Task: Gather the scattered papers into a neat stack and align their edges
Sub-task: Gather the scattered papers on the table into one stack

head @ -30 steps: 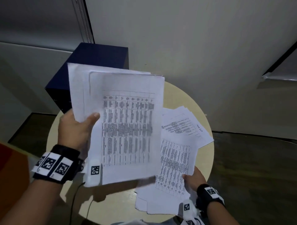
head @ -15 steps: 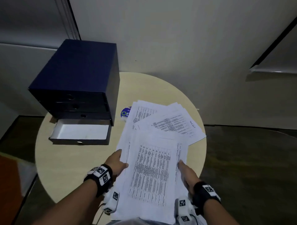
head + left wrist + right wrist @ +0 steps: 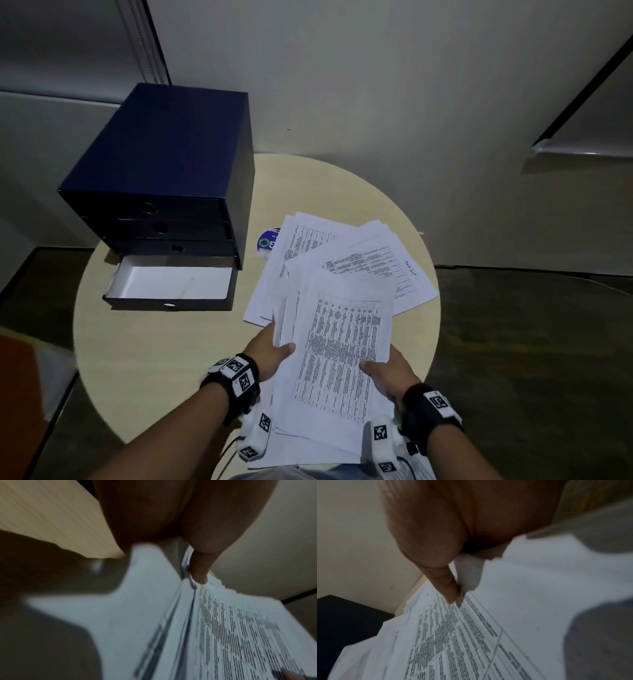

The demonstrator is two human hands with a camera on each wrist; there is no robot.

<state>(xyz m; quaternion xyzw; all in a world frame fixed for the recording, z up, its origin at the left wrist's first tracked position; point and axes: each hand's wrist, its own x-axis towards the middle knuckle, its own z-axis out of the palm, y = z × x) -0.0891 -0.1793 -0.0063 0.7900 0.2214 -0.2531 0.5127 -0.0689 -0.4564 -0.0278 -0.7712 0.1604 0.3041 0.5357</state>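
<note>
On the far left of the round table stands the navy drawer cabinet, its bottom drawer pulled open and showing a white floor. A second ago my left hand held a sheaf up in front of the camera; now that sheaf is down on the near pile, so everything is in one heap. This hand pinches the left edge of the pile, thumb on top and fingers beneath, as the left wrist view confirms. Between my hands lies the printed table sheet, topping the papers, which are fanned and skewed: far sheets angle left over a blue round sticker, and others splay right toward the table's rim. My right hand clamps the right edge the same way, thumb over the print. I judge the gathering nearly done; squaring the edges is what remains, and the far loose sheets need pulling in first.
</note>
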